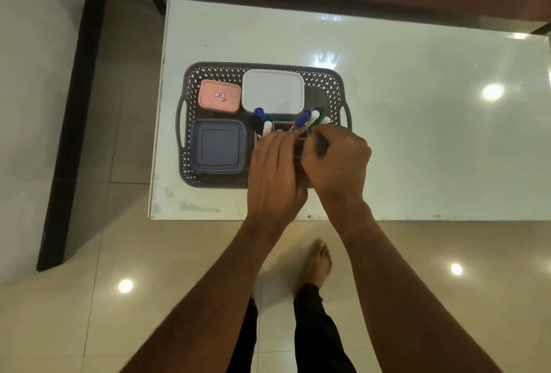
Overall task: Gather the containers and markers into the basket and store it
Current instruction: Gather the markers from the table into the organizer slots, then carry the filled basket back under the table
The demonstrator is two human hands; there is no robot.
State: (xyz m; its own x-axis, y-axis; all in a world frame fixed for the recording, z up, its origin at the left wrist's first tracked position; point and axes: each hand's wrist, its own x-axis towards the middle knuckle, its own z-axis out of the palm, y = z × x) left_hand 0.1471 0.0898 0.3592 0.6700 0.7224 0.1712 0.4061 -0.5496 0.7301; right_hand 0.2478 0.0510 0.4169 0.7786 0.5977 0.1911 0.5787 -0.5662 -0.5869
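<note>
A dark grey lattice basket [190, 80] sits on the left part of a white table. Inside lie a pink container [219, 95], a white container [272, 90] and a blue-grey container [216, 146]. At the basket's front right stands a brown compartmented marker holder [281, 127] with several markers [302, 122] sticking up. My left hand [275, 172] lies over the holder's near left side, fingers fairly straight. My right hand [338, 157] curls around the holder's right side and the markers there; which it grips is hidden.
The glossy white table [417, 119] stretches to the right of the basket. Its near edge runs just behind my wrists. A dark vertical strip [74, 104] runs down the left by the tiled floor. My bare foot [317, 262] stands below the table edge.
</note>
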